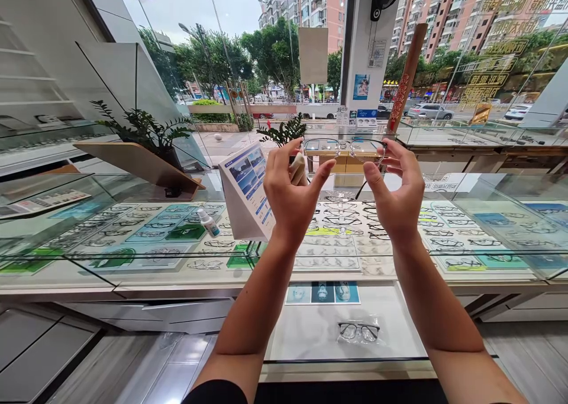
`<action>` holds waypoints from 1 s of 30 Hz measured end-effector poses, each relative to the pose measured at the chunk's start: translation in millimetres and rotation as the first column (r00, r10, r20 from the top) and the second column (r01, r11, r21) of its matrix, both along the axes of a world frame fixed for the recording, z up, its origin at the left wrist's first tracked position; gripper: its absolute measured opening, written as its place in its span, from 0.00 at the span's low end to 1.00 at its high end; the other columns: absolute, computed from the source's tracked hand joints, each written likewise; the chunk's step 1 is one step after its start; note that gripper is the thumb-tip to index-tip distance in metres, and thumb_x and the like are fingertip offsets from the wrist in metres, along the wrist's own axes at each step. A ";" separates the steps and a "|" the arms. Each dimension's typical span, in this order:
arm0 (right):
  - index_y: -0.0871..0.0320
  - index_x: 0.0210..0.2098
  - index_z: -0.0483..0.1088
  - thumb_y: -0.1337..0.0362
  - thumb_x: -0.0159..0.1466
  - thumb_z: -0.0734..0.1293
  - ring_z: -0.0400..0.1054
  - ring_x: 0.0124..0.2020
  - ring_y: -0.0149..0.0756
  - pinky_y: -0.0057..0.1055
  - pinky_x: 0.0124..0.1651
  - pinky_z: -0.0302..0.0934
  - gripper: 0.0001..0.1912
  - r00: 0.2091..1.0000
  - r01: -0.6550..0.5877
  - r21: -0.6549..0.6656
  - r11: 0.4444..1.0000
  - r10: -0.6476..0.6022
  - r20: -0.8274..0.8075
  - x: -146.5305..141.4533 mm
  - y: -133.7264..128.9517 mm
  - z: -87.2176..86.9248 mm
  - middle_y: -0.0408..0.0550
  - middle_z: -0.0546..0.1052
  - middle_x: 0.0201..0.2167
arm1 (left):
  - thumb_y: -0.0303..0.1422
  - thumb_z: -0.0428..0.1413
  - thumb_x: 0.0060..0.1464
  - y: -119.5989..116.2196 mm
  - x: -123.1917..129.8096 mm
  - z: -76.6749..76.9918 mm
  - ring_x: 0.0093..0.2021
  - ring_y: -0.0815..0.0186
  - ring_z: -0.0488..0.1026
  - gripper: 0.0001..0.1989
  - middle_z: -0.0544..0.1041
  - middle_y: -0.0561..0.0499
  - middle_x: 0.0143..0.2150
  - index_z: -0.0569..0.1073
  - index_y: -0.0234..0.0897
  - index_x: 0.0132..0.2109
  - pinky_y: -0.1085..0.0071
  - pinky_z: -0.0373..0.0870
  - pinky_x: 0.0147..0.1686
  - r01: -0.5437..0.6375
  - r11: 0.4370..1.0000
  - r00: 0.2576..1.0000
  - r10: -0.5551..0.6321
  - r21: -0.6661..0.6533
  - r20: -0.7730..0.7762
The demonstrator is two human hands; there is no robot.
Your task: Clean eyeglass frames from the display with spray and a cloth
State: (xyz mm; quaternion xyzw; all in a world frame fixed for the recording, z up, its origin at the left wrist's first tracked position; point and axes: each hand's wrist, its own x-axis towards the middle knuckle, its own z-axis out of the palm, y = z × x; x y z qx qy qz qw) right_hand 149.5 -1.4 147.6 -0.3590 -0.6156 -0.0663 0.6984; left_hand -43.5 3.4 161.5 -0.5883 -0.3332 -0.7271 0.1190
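Step in hand: apparently inspection. Glasses (341, 148) are raised above the counter (177, 286); left hand (289, 185) (also holding a cloth (299, 168)) and right hand (399, 194) grip opposite ends. Next move calls for even support.

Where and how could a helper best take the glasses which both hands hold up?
Probably at the bridge, pinched lightly from above: the left hand and right hand occupy the outer ends of the glasses, the lenses fill each side, and only the narrow middle is free of both.
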 end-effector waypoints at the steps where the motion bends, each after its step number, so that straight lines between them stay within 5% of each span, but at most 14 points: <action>1: 0.47 0.65 0.73 0.45 0.70 0.73 0.79 0.56 0.50 0.55 0.58 0.75 0.27 1.000 0.004 0.003 1.000 -0.004 -0.001 0.0 0.0 0.0 0.51 0.82 0.58 | 0.48 0.73 0.58 0.2 0.1 -0.2 0.50 0.55 0.79 0.25 0.83 0.44 0.50 0.80 0.45 0.57 0.57 0.79 0.52 0.002 1.000 1.000 -0.002 -0.002 -0.001; 15: 0.43 0.71 0.67 0.45 0.71 0.70 0.73 0.66 0.60 0.67 0.65 0.71 0.32 0.991 0.096 0.135 0.986 -0.108 0.081 -1.7 3.3 -0.9 0.54 0.77 0.66 | 0.49 0.70 0.60 20.6 -6.6 -10.3 0.58 0.55 0.81 0.30 0.82 0.44 0.66 0.76 0.51 0.66 0.55 0.80 0.54 0.021 0.999 0.999 -0.023 -0.043 -0.031; 30: 0.44 0.70 0.69 0.45 0.70 0.71 0.72 0.68 0.60 0.70 0.67 0.69 0.32 0.986 0.109 0.180 0.978 -0.129 0.103 -3.0 5.4 -0.3 0.54 0.78 0.65 | 0.48 0.72 0.58 24.0 2.4 -15.2 0.62 0.53 0.81 0.31 0.81 0.43 0.67 0.76 0.50 0.65 0.57 0.83 0.50 0.111 0.989 0.992 -0.104 -0.100 0.070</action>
